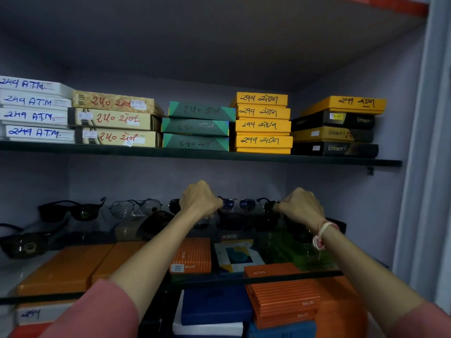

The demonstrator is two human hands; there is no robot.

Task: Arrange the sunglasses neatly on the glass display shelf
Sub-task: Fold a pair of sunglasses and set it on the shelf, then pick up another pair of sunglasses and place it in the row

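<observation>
A glass display shelf [292,274] is seen across the lower half of the head view, with both arms reached out over it. A pair of sunglasses with blue round lenses [238,204] is held at the back of the shelf, just past the centre of the picture toward 12 o'clock from the arms. The left hand [200,198] is closed in a fist at the left end of this pair, and the right hand [302,206] is closed at its right end, the fingertips pinched on the dark frame there. A pink and white thread band [321,234] is worn on the right wrist, and pink sleeves [102,311] are seen at the lower edge.

At 9 o'clock from the held pair, clear-lensed aviator glasses [135,208] are stood on the same shelf, and further toward 9 o'clock a black pair [70,211] is stood beside them. Another dark pair [24,245] is lain at the far left edge. More dark frames lie under and in front of the hands, too blurred to be told apart.

Through the glass, orange boxes [66,269] and striped orange boxes [191,256] are seen below. On the upper shelf [219,156], toward 12 o'clock, stacks of white [34,111], beige [117,119], green [197,126], yellow [263,124] and black boxes [336,135] are ranged side by side, hand-lettered.
</observation>
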